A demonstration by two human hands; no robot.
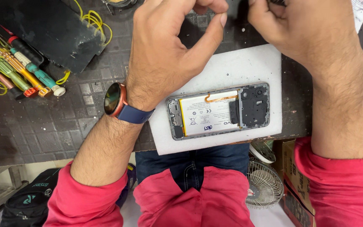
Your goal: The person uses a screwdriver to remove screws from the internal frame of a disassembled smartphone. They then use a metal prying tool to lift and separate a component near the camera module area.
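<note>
An opened smartphone (219, 111) lies back-up on a white foam pad (232, 67), its white battery and dark circuit board exposed. My left hand (164, 46) hovers above the pad's far left corner with its fingers curled and thumb pinched toward the fingertips; whether something small sits between them is hidden. My right hand (303, 29) is at the top edge of the view, fingers curled toward the left hand, its tips cut off by the frame. A round watch on a blue strap (116, 101) is on my left wrist.
Several screwdrivers with coloured handles (19, 69) lie at the left on the dark gridded mat (55, 122), beside a black plate (51, 29) and yellow wire (93, 21). Below the bench edge are a small fan (263, 185), a cardboard box (295, 185) and a black bag (26, 201).
</note>
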